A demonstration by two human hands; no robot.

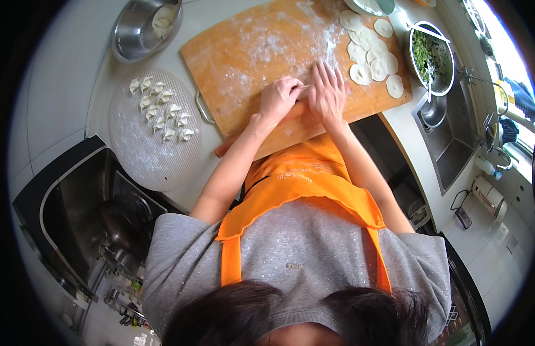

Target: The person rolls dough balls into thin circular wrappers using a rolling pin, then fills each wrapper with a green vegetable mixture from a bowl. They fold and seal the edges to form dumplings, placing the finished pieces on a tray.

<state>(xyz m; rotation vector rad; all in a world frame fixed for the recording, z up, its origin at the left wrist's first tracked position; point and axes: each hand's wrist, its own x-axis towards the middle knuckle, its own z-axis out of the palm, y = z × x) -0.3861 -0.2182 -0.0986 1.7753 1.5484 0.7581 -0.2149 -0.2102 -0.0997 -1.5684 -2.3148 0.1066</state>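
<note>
My left hand (279, 97) pinches the edge of a small thin piece of dough (305, 86) over the floured wooden board (233, 56). Right beside it, my right hand (327, 93) lies flat with its fingers stretched forward; what is under the palm is mostly hidden. One end of a wooden rod, likely a rolling pin (222, 149), sticks out past the board's near left edge, the rest hidden by my left forearm. Round dough wrappers (357, 52) overlap at the board's right. Several folded dumplings (159, 123) sit on a round, floured, ribbed tray (150, 160) at left.
A steel bowl with dough (133, 43) stands behind the tray. At the far edge is a pale green bowl (382, 6) with flour. A bowl of chopped green filling (444, 82) stands right of the board, beside the sink (453, 151). A dark cooktop (73, 194) lies at left.
</note>
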